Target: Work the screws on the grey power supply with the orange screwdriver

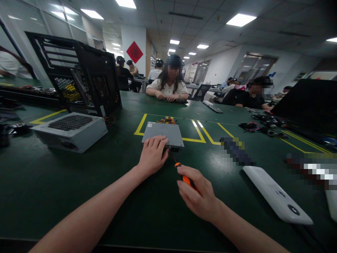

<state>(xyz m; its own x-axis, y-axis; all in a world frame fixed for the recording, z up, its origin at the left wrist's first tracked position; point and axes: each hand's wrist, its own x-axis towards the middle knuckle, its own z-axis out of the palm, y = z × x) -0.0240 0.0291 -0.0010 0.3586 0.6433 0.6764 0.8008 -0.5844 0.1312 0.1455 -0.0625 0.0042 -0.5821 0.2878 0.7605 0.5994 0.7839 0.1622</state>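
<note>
A grey metal computer power supply (168, 133) lies on the green table in front of me, with coloured cables (166, 121) behind it. My left hand (154, 154) grips its near left part, fingers over the top and thumb at the front face. In my right hand (198, 191) is an orange and black screwdriver (186, 180). Its thin shaft points up and left, with the tip at the front face of the power supply, near the black socket (176, 149). Whether the tip sits in a screw is too small to tell.
To the left are a larger power supply box (76, 131) with a vented top and an upright black computer case (84, 77). A white device (277, 195) lies at right, beside a blurred dark object (237, 151). Cables (263, 123) lie farther back. Another person (168, 82) sits opposite.
</note>
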